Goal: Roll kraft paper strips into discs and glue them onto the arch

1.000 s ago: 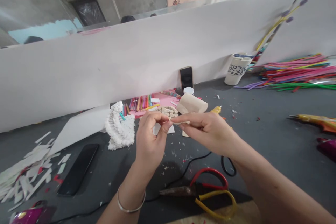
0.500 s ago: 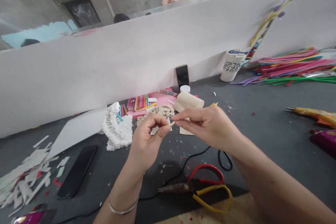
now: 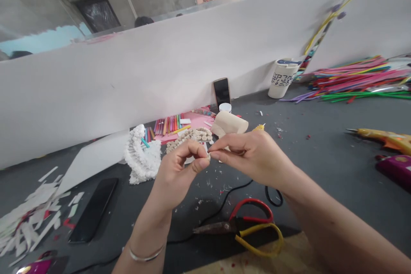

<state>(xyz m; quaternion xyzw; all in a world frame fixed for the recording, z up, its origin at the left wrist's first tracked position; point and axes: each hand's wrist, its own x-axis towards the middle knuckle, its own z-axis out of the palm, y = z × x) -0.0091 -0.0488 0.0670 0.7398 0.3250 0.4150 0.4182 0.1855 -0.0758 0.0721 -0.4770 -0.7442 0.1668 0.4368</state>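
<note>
My left hand (image 3: 180, 171) and my right hand (image 3: 250, 154) meet above the grey table (image 3: 321, 167), fingertips pinched together on a small pale rolled paper piece (image 3: 208, 154). Most of that piece is hidden between the fingers. Just behind the hands lie a cluster of small beige paper coils (image 3: 192, 136) and a beige paper roll (image 3: 231, 123). A white fringed paper form (image 3: 141, 160) stands to the left of my left hand. Scissors with red and yellow handles (image 3: 247, 227) lie below the hands.
A black phone (image 3: 93, 209) lies at the left beside white paper scraps (image 3: 32, 214). Coloured pens (image 3: 170, 125) and a propped phone (image 3: 221, 92) stand by the white divider (image 3: 160, 72). A white cup (image 3: 282, 79), coloured sticks (image 3: 356, 81) and a yellow glue gun (image 3: 382, 137) are at the right.
The hands have drawn closer, and the pale piece that stuck out between them is now mostly covered by the fingertips. The view has shifted slightly.
</note>
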